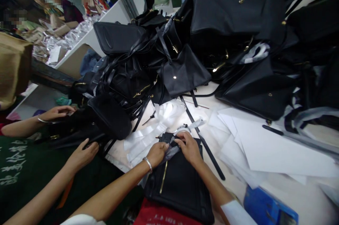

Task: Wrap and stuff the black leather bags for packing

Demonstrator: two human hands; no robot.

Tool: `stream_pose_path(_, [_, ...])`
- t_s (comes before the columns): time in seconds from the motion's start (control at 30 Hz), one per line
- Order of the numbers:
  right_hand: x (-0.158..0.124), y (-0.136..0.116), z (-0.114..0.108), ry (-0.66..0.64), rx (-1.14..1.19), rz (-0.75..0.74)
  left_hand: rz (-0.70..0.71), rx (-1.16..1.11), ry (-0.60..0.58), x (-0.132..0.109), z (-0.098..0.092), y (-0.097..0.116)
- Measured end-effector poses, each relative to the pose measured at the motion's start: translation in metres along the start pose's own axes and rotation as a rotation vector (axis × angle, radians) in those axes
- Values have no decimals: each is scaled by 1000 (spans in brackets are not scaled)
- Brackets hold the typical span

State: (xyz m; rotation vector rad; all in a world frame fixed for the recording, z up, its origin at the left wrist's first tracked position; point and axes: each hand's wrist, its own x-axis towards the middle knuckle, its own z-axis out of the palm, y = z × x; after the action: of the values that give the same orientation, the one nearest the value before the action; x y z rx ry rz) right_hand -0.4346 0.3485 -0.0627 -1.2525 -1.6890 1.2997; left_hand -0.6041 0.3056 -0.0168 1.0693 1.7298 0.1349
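Bag, black, lies flat just in front of the person; left hand and right hand close together, both pinching clear wrapping at its top edge.

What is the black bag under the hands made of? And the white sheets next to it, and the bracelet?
Black bag: looks like leather or faux leather, matte with a faint grain and a soft sheen; the picture cannot settle which. Its gold strip: shiny, probably metal. White sheets: thin paper, flat with crisp edges. Bracelet: silvery and glinting, likely metal.
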Motion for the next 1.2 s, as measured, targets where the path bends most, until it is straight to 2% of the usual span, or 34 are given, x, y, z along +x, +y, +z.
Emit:
stream_pose_path(0.23, [-3,-4,4,-55,-30,-35,176,152,89,8,3,11])
stream_pose_path(0.37, [-3,-4,-5,-232,-72,-81,162,86,44,16,11,14])
stream_pose_path(0.43, [-4,-4,-12,-277,-110,-120,157,71,43,19,13,14])
stream_pose_path(0.57, [-12,-4,-19,-189,-227,-114,158,77,88,23,12,13])
stream_pose_path(0.63, [-17,-5,-17,-191,-273,-90,154,79,97,24,11,13])
stream_pose_path(0.83, [-13,-7,-10,-100,-239,-83,161,80,123,26,14,15])
stream_pose_path(1.2, [-15,-19,9,-145,-401,-72,118,-48,139,28,22,-3])
